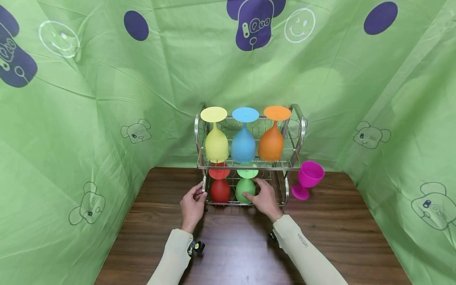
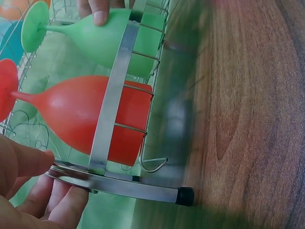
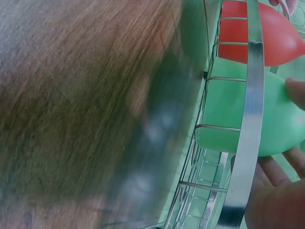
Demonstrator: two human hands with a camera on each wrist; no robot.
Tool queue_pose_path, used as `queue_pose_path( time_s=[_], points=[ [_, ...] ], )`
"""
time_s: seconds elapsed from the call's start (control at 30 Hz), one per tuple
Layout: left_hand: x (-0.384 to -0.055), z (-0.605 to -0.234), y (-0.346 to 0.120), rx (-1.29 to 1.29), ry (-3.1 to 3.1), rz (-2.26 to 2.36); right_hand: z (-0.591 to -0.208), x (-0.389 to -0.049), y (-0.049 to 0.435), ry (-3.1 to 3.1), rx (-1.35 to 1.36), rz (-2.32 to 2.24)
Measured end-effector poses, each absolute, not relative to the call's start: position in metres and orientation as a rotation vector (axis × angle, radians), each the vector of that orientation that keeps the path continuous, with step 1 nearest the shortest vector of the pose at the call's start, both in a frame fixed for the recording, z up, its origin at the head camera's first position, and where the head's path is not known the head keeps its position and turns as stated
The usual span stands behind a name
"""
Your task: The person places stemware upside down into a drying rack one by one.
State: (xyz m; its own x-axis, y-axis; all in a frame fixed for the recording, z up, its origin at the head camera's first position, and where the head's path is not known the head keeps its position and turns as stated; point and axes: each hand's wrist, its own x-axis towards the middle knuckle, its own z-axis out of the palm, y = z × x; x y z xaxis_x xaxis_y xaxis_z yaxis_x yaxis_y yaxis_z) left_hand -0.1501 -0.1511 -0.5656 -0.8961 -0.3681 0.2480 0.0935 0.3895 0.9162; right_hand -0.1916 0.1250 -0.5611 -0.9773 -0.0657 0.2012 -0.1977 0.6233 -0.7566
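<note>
A two-tier metal dish rack (image 1: 249, 168) stands at the back of the table. My left hand (image 1: 193, 206) pinches the rack's left side rail, thumb on one side and fingers on the other. On the lower tier, a green goblet (image 1: 246, 190) sits upside down, and my right hand (image 1: 265, 198) grips its bowl, thumb in front. Beside it on the left, a red goblet (image 1: 220, 192) is also upside down. Above, upside-down yellow (image 1: 216, 147), blue (image 1: 243, 147) and orange goblets (image 1: 270, 145) line the top tier. The left wrist view shows the red and green bowls behind the front metal bar (image 2: 114, 90).
A magenta goblet (image 1: 310, 175) stands upright on the table to the right of the rack. The brown wooden table (image 1: 228, 245) extends in front. Green printed cloth (image 1: 171, 79) surrounds the table on the back and both sides.
</note>
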Motion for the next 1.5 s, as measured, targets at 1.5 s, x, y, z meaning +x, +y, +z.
queue_pose_path(
  time_s=[1.5],
  points=[
    [-0.153, -0.559, -0.157, 0.28, -2.298, -1.568, -0.55, -0.192, 0.31, -2.115, -0.462, 1.54]
  ],
)
